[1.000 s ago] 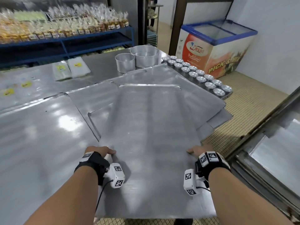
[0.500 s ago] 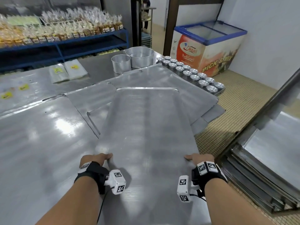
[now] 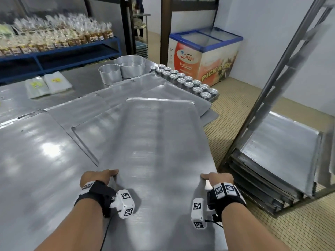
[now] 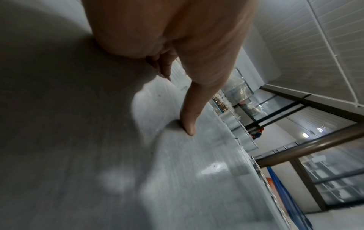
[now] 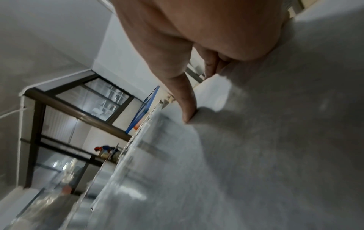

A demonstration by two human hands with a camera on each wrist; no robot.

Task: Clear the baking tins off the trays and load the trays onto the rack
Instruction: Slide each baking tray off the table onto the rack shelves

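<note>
A long bare metal tray (image 3: pixel 155 147) is lifted off the table, running away from me. My left hand (image 3: pixel 97 176) grips its left edge, thumb (image 4: pixel 189 124) on top and the other fingers tucked under. My right hand (image 3: pixel 217 178) grips the right edge the same way, thumb (image 5: pixel 187 109) on top. More flat trays (image 3: pixel 87 113) lie overlapped on the table beneath. Small round baking tins (image 3: pixel 188 82) sit in rows at the far right edge. The metal rack (image 3: pixel 268 98) stands on the right with trays (image 3: pixel 279 149) stacked low inside it.
Two larger round pans (image 3: pixel 126 67) stand behind the trays on the steel table (image 3: pixel 27 151). Plastic bags (image 3: pixel 47 84) lie at the back left. A blue shelf (image 3: pixel 59 51) of packed goods and a chest freezer (image 3: pixel 204 57) stand beyond. Tiled floor (image 3: pixel 226 105) separates table and rack.
The tray held in both hands has swung to the right and come nearer. The view has turned right, so more of the rack and its stacked trays shows.
</note>
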